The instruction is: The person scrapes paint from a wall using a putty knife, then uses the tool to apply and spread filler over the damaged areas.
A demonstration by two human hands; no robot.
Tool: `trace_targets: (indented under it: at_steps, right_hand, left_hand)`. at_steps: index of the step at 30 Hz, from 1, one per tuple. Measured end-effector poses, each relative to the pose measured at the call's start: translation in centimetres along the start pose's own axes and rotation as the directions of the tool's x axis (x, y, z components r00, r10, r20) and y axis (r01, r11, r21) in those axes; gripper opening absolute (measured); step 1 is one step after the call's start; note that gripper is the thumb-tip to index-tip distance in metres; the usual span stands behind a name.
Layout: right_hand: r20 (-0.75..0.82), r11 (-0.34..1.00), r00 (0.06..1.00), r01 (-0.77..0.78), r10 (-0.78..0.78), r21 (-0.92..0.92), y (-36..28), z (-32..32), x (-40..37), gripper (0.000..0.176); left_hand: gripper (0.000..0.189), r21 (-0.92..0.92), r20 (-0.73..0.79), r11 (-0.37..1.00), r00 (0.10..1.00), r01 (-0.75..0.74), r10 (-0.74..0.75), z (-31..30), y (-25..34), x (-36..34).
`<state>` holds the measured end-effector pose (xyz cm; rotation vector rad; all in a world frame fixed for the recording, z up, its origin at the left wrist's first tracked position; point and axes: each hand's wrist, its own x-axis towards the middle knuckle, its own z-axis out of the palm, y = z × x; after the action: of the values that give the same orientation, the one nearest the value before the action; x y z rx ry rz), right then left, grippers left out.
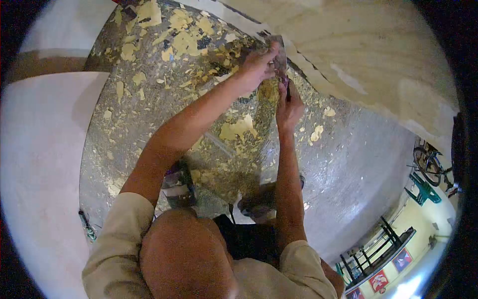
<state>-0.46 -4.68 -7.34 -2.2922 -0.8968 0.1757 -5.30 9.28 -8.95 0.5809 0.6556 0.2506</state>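
Observation:
In front of me, at the foot of the pale yellow wall (pixel 368 60), is a scraper (pixel 280 56) with a wide, flat grey blade. My right hand (pixel 290 110) is closed around its dark, purplish handle. The fingers of my left hand (pixel 256 70) press on the blade from the left side, closed against it. The blade's far end touches the lower edge of the wall, where the coating is chipped and dark patches show. Below both hands, yellow paint flakes (pixel 239 128) lie scattered over the grey floor (pixel 348 149).
A pale, smooth surface (pixel 45 149) borders the floor on the left, with a slim dark-and-green tool (pixel 87 226) on it. Far right are a bicycle (pixel 428 164), a green plastic chair (pixel 423 189) and a dark table-like frame (pixel 378 254). My feet are partly hidden below.

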Motion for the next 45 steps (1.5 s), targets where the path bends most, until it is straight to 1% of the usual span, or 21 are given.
trace_targets:
  at_steps: [2,4,8,10,15,17,18,19,20,22,25,27,29,30,31,33,35,37,41,43,45]
  right_hand:
    - [0.008,0.999,0.999,0.034,-0.034,0.035,0.1,-0.3,0.2,0.030]
    - [0.053,0.996,0.997,-0.048,0.052,-0.070,0.1,-0.9,0.1,0.027]
    - [-0.040,0.996,0.997,0.066,-0.068,-0.054,0.5,-0.8,0.8,0.026]
    - [-0.065,0.997,0.995,0.069,-0.072,-0.047,0.2,-0.9,0.3,0.027]
    - [-0.074,0.987,0.994,0.068,-0.080,-0.145,-0.3,-0.9,1.9,0.030]
    - [-0.015,0.956,0.979,0.198,-0.206,-0.219,-2.9,-1.4,3.4,0.031]
    - [-0.018,0.955,0.979,0.192,-0.201,-0.227,-2.9,-1.4,3.2,0.031]
    - [0.047,0.949,0.986,0.170,-0.163,-0.264,-3.2,-1.6,3.0,0.032]
    - [0.101,0.941,0.985,0.164,-0.140,-0.295,-3.8,-1.7,3.6,0.033]
    - [0.017,0.961,0.988,0.150,-0.150,-0.230,-0.4,-0.7,1.5,0.033]
    - [-0.088,0.987,0.989,0.105,-0.116,-0.120,0.4,-0.2,-0.2,0.030]
    - [-0.068,0.993,0.993,0.091,-0.096,-0.077,0.0,-0.3,-0.5,0.027]
    - [-0.039,0.983,0.999,0.029,-0.037,-0.180,-2.1,-0.7,1.4,0.027]
    - [-0.027,0.973,0.992,0.115,-0.123,-0.203,-3.3,-1.4,1.9,0.026]
    - [-0.031,0.974,0.992,0.114,-0.122,-0.196,-3.2,-1.3,1.7,0.026]
    - [-0.075,0.987,0.989,0.123,-0.131,-0.105,-2.3,-1.1,1.0,0.028]
    - [-0.171,0.975,0.964,0.187,-0.206,-0.121,-1.0,-0.2,1.5,0.027]
    - [-0.087,0.988,0.992,0.076,-0.088,-0.135,-2.2,-1.0,1.4,0.027]
    - [-0.040,0.950,0.989,0.124,-0.142,-0.288,-3.9,-1.2,2.5,0.027]
    - [-0.094,0.967,0.982,0.140,-0.163,-0.212,-2.5,-0.8,2.0,0.028]
    - [-0.074,0.992,0.995,0.053,-0.062,-0.116,-2.7,-1.1,1.4,0.028]
  left_hand:
    - [0.044,-0.033,-0.037,0.999,0.999,-0.041,0.040,0.2,-1.0,0.5]
    - [0.041,-0.107,-0.115,0.986,0.987,-0.127,0.114,0.9,-1.8,0.7]
    - [0.036,-0.207,-0.108,0.974,0.992,-0.089,0.067,1.5,-1.3,1.1]
    - [0.034,-0.258,-0.002,0.953,0.987,-0.159,0.164,0.8,-2.4,1.4]
    - [0.038,-0.197,-0.051,0.976,0.995,-0.093,0.084,1.2,-1.1,2.3]
    - [0.041,-0.316,-0.111,0.927,0.979,-0.200,0.173,-0.6,-0.7,3.6]
    - [0.044,-0.303,-0.010,0.920,0.966,-0.248,0.257,0.3,1.8,1.3]
    - [0.044,-0.309,-0.008,0.920,0.968,-0.242,0.252,0.2,0.9,1.3]
    - [0.047,-0.260,-0.014,0.956,0.991,-0.134,0.135,-0.2,0.2,1.6]
    - [0.053,-0.199,-0.017,0.979,0.998,0.049,-0.053,-1.3,-1.6,2.8]
    - [0.049,-0.061,-0.051,0.998,0.999,0.010,-0.013,0.3,-1.2,-0.3]
    - [0.045,-0.062,-0.174,0.998,0.985,0.001,-0.011,0.3,-0.8,0.6]
    - [0.049,-0.085,0.060,0.995,0.997,-0.050,0.055,-1.4,-0.6,2.5]
    - [0.048,-0.145,0.079,0.983,0.989,-0.116,0.129,-1.4,-0.1,2.3]
    - [0.048,-0.138,0.078,0.983,0.988,-0.119,0.131,-1.2,0.1,1.7]
    - [0.041,-0.043,-0.103,0.997,0.993,-0.062,0.057,0.2,0.7,0.0]
    - [0.039,-0.036,-0.039,0.999,0.999,-0.034,0.033,-0.1,0.9,0.9]
    - [0.043,-0.082,-0.022,0.995,0.998,-0.060,0.058,-0.5,0.3,1.7]
    - [0.045,-0.237,0.005,0.966,0.994,-0.107,0.111,-0.8,1.4,1.3]
    - [0.045,-0.173,-0.036,0.980,0.995,-0.101,0.096,-0.1,1.3,0.6]
    - [0.047,-0.132,-0.038,0.989,0.997,-0.073,0.069,0.5,1.2,0.2]
